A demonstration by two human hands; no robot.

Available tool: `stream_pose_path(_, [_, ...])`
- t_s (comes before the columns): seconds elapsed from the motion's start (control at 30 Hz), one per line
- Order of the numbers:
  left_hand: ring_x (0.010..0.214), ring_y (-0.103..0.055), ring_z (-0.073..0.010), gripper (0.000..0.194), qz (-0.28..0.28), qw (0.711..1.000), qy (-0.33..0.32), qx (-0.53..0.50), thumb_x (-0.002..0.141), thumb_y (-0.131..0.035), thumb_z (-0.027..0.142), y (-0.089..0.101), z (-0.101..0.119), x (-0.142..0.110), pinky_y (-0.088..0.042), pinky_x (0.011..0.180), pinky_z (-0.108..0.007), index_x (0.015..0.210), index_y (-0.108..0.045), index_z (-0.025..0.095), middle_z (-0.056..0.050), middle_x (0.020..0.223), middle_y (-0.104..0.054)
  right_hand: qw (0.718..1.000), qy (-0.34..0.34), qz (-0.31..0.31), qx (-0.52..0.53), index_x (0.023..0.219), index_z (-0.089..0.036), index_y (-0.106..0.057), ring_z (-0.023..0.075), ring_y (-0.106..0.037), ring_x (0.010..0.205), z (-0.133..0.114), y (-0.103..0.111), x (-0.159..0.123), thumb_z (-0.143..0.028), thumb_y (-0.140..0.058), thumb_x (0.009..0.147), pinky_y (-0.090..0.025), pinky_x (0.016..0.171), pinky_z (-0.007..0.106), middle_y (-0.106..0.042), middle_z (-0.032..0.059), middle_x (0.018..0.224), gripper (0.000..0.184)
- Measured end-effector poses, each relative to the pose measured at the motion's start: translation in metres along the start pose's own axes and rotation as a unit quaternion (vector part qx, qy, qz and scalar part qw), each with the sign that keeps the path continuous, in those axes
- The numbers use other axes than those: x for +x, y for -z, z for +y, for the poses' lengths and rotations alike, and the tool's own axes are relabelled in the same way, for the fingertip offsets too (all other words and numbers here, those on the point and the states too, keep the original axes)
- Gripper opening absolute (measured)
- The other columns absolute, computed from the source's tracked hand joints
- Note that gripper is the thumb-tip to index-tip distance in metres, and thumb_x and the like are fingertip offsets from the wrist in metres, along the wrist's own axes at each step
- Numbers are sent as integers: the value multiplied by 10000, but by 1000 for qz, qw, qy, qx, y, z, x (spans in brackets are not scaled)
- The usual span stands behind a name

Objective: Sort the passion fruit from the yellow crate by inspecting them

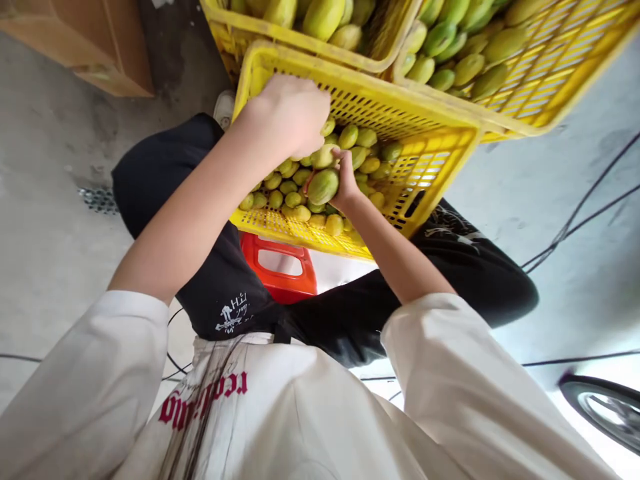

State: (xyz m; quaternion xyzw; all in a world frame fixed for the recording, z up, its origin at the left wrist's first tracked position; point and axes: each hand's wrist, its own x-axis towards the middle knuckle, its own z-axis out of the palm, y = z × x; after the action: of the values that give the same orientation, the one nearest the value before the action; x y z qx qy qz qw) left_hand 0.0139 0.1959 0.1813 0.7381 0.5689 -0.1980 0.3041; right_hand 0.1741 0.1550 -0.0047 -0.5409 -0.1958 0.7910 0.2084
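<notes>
Green fruit (pixel 323 187) gripped in right hand (pixel 344 180), over yellow crate (pixel 390 117), left hand (pixel 293 113) near, grip unclear

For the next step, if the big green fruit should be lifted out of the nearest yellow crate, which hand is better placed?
The right hand, I think: it already holds the big green fruit in the crate. The left hand is farther away, its fingertips hidden.

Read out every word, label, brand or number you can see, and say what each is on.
Nothing reads clearly enough to quote.
White shirt: red lettering, upside down and creased; thin script beside it, too faint.
Black trousers: white print on both legs, too small or blurred.
I can make out no other writing.
</notes>
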Motion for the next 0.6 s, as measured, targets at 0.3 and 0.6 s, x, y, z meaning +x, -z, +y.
stream_pose_path(0.3, [1508, -636, -427, 814, 68, 973, -94, -199, 931, -840, 588, -53, 65, 23, -521, 1244, -520, 1564, -549, 167, -216, 1654, -565, 979, 174, 72, 83, 996, -336, -660, 418, -718, 1322, -49, 15, -88, -989, -660, 683, -687, 862, 528, -776, 79, 983, 725])
stream_pose_path(0.6, [1390, -687, -311, 371, 143, 901, -164, -376, 997, -717, 462, -47, 63, 66, -520, 1240, -500, 1303, -671, 258, -85, 1391, -787, 962, 246, 73, 96, 1158, -430, -697, 328, -591, 1458, -97, 15, -84, -879, -742, 657, -615, 1001, 462, -805, -5, 1071, 675])
